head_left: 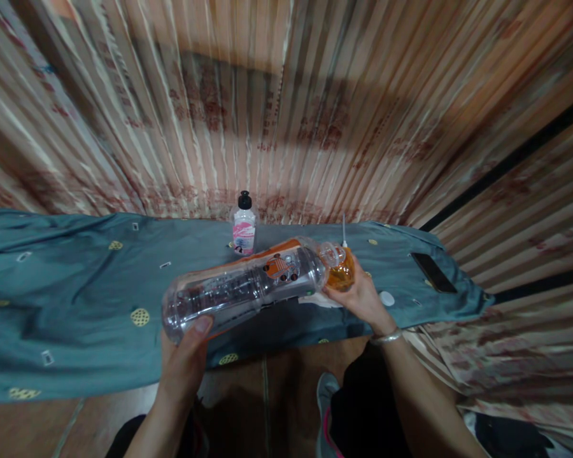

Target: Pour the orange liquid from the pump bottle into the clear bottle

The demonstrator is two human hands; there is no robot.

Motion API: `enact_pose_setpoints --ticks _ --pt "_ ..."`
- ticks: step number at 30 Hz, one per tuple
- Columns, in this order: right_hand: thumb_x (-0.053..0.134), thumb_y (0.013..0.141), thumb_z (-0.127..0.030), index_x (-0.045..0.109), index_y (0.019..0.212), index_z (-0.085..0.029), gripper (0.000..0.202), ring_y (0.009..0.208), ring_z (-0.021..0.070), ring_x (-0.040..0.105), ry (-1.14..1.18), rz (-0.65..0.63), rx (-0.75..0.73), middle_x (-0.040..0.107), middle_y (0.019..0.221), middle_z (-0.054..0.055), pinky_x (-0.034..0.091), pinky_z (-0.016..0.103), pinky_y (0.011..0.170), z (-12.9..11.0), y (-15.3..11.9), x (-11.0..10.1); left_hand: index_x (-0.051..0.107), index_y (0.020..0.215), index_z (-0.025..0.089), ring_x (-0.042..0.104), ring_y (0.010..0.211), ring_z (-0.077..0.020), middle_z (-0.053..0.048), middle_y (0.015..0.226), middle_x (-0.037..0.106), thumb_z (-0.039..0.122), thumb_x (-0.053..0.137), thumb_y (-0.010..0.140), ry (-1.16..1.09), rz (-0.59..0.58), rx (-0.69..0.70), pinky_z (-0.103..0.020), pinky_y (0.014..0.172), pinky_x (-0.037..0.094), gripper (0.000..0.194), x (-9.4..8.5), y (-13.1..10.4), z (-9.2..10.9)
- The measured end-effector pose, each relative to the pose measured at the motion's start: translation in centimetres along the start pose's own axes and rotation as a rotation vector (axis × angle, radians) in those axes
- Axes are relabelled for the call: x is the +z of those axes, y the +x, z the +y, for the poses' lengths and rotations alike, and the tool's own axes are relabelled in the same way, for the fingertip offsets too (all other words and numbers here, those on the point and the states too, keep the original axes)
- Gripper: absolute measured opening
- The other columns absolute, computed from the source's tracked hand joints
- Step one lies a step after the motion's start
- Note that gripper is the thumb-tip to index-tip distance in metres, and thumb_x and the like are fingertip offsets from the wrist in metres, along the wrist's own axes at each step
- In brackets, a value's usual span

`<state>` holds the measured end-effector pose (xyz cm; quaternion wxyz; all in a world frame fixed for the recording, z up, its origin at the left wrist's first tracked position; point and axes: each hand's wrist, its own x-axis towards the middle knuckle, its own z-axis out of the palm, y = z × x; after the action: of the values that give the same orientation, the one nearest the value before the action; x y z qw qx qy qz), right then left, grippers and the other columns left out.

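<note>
A large clear plastic bottle (253,286) with an orange printed label lies nearly level in the air above the cloth-covered table. Its base end, at the left, is in the grip of my left hand (188,346), thumb on the near side. At the right, its neck meets a small container of amber liquid (341,273), tilted, which my right hand (360,296) holds with the fingers wrapped round it. Whether the two openings touch is hard to make out. Something white (319,300) lies on the cloth below the neck.
The green patterned cloth (114,280) covers a long table. Behind the large bottle stands a small bottle with a black cap (244,229). A white round cap (386,299) and a dark phone (433,272) lie at the right. Pleated curtains (277,127) hang behind.
</note>
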<state>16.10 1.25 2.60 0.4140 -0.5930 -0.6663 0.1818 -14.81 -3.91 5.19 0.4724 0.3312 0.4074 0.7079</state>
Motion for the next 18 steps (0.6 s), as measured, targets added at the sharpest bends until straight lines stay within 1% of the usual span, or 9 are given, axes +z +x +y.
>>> enact_pose_setpoints --ticks 3,6,8,12,15,18 --pt "0.086 0.07 -0.047 0.052 0.146 -0.02 0.088 0.126 0.0355 0.071 -0.018 0.026 -0.017 0.072 0.138 0.015 0.054 0.053 0.113 -0.04 -0.03 0.05 0.073 0.119 0.027 0.074 0.107 -0.0335 -0.005 0.102 0.078 0.046 0.091 0.065 0.0 -0.009 0.017 -0.045 0.097 0.06 0.06 -0.04 -0.07 -0.07" --pt "0.085 0.07 -0.044 0.053 0.145 -0.02 0.085 0.124 0.0348 0.072 -0.03 0.029 -0.03 0.073 0.137 0.015 0.055 0.052 0.112 -0.05 -0.07 0.05 0.073 0.121 0.027 0.074 0.105 -0.0327 -0.006 0.106 0.079 0.047 0.093 0.06 -0.012 0.032 0.024 -0.044 0.096 0.06 0.068 0.12 -0.1 -0.09" --pt "0.085 0.07 -0.043 0.052 0.145 -0.02 0.085 0.122 0.0344 0.072 -0.022 0.019 -0.027 0.073 0.137 0.015 0.056 0.052 0.111 -0.04 -0.08 0.04 0.072 0.123 0.027 0.074 0.105 -0.0328 -0.006 0.109 0.079 0.045 0.093 0.06 -0.018 0.047 0.004 -0.045 0.096 0.06 0.069 0.22 -0.12 -0.07" --pt "0.085 0.07 -0.046 0.05 0.146 -0.018 0.088 0.123 0.0357 0.072 -0.015 0.016 -0.009 0.071 0.138 0.017 0.055 0.055 0.111 -0.11 -0.08 0.08 0.073 0.123 0.025 0.073 0.109 -0.0353 -0.008 0.108 0.079 0.044 0.091 0.063 -0.025 0.009 -0.005 -0.048 0.097 0.06 0.065 0.24 -0.16 0.03" --pt "0.086 0.07 -0.043 0.052 0.145 -0.019 0.086 0.122 0.0355 0.073 -0.04 -0.003 -0.022 0.072 0.136 0.016 0.056 0.054 0.11 -0.34 -0.09 0.1 0.075 0.121 0.026 0.074 0.108 -0.0351 -0.007 0.103 0.08 0.045 0.09 0.067 -0.053 -0.019 0.0 -0.047 0.097 0.06 0.059 0.19 -0.2 0.04" --pt "0.085 0.07 -0.04 0.052 0.145 -0.019 0.085 0.121 0.0349 0.073 -0.054 -0.008 -0.036 0.073 0.136 0.014 0.056 0.052 0.11 -0.49 -0.11 0.06 0.075 0.12 0.027 0.074 0.107 -0.0341 -0.006 0.1 0.08 0.044 0.089 0.068 -0.063 -0.022 -0.003 -0.046 0.096 0.06 0.056 0.14 -0.23 -0.1"
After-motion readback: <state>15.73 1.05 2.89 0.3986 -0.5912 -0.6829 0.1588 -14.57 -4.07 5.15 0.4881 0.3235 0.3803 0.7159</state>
